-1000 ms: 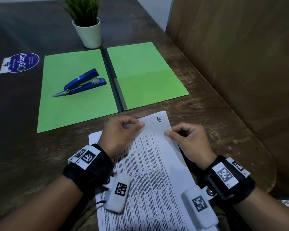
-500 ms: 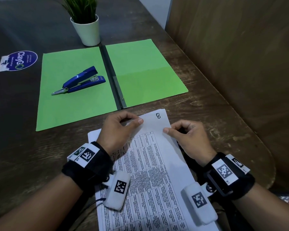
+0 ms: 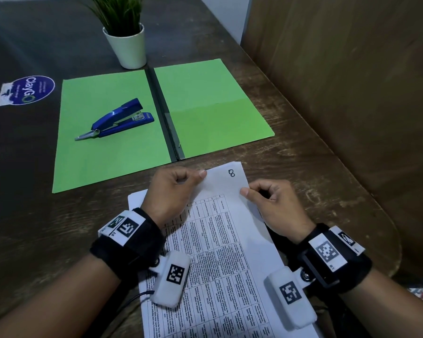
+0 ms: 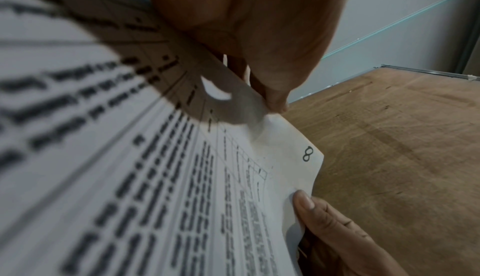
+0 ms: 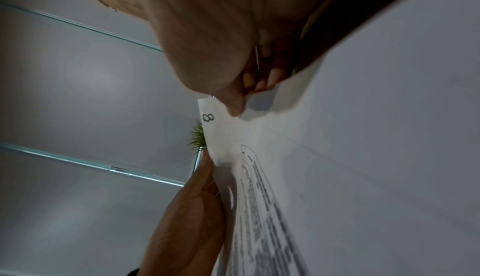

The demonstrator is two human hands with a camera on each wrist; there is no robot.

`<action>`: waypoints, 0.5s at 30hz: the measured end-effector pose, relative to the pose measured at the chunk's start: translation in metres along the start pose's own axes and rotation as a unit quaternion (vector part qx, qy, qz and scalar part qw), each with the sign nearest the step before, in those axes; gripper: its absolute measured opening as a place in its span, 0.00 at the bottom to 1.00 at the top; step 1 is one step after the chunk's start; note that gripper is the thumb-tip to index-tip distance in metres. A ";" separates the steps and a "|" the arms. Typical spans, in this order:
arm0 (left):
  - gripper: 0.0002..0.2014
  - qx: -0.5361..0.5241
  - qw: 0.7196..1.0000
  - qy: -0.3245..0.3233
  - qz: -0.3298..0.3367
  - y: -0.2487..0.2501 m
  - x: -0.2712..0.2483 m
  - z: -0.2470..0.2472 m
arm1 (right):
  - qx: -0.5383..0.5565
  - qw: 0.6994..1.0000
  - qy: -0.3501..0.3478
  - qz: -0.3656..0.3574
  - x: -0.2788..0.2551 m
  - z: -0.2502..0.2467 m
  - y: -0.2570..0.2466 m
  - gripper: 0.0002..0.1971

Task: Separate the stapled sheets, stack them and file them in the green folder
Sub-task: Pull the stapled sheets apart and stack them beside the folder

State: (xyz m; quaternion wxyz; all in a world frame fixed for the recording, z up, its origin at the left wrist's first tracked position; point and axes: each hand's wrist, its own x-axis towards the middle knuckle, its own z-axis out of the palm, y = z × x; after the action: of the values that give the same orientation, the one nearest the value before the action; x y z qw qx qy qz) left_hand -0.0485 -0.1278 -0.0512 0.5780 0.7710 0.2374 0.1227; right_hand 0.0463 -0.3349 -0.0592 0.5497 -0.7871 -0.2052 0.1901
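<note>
A printed sheet [image 3: 220, 240] marked "8" is seen low in the frame. Its top edge is pinched by the left hand [image 3: 174, 189] and the right hand [image 3: 276, 206], fingers curled.

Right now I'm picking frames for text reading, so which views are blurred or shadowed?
Head view: sharp, evenly dim; the handwritten 8 on the white printed sheet reads clearly. Left wrist view: near print smears into streaks, and the left hand casts a dark shadow across the page. Right wrist view: the print is blurred and the right hand looms soft.
</note>
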 end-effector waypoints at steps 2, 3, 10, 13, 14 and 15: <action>0.27 -0.006 1.000 -0.007 0.006 0.000 0.000 -0.001 | 0.016 1.000 0.001 -0.003 0.000 -0.001 -0.002 0.11; 0.28 -0.004 1.000 -0.010 0.003 0.001 0.000 -0.001 | 0.031 1.000 0.002 -0.003 0.000 -0.001 -0.003 0.09; 0.08 0.007 0.999 -0.009 -0.032 0.006 -0.002 -0.001 | 0.113 0.993 0.021 0.005 0.001 -0.003 -0.006 0.28; 0.11 0.032 0.999 -0.025 -0.037 0.004 -0.002 -0.003 | 0.097 0.995 0.016 0.004 0.002 -0.002 -0.006 0.17; 0.12 0.036 0.998 -0.027 -0.039 0.005 -0.003 -0.003 | 0.101 0.995 0.011 -0.002 0.002 -0.002 -0.007 0.16; 0.13 0.039 0.998 -0.026 -0.040 0.005 -0.003 -0.004 | 0.110 0.994 0.003 -0.009 0.001 -0.003 -0.008 0.17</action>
State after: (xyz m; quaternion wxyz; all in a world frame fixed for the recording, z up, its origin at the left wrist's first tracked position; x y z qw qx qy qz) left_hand -0.0517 -0.1273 -0.0451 0.5579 0.7858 0.2576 0.0705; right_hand 0.0473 -0.3342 -0.0509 0.6355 -0.7203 -0.1884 0.2043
